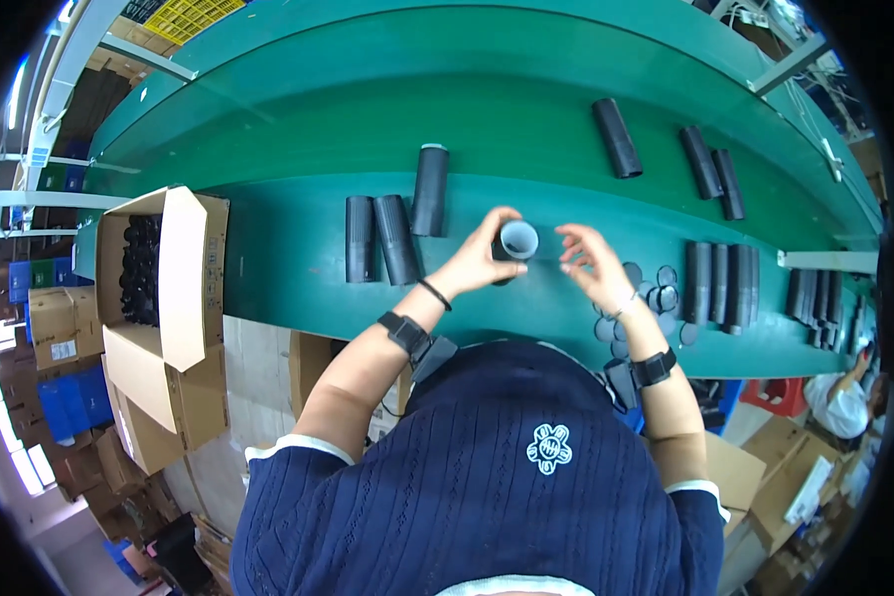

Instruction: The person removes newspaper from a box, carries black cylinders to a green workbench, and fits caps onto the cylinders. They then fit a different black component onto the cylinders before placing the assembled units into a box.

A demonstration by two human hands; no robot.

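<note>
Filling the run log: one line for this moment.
left hand: holding black tube; right hand: open, beside tube; dark discs: on green table

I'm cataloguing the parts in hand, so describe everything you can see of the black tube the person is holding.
The black tube is round and looks like plastic, its near end facing the camera with a dark rim around a pale grey interior. The left hand clasps its side over the green table; the right hand is beside it, apart. Its far end is hidden.
</note>
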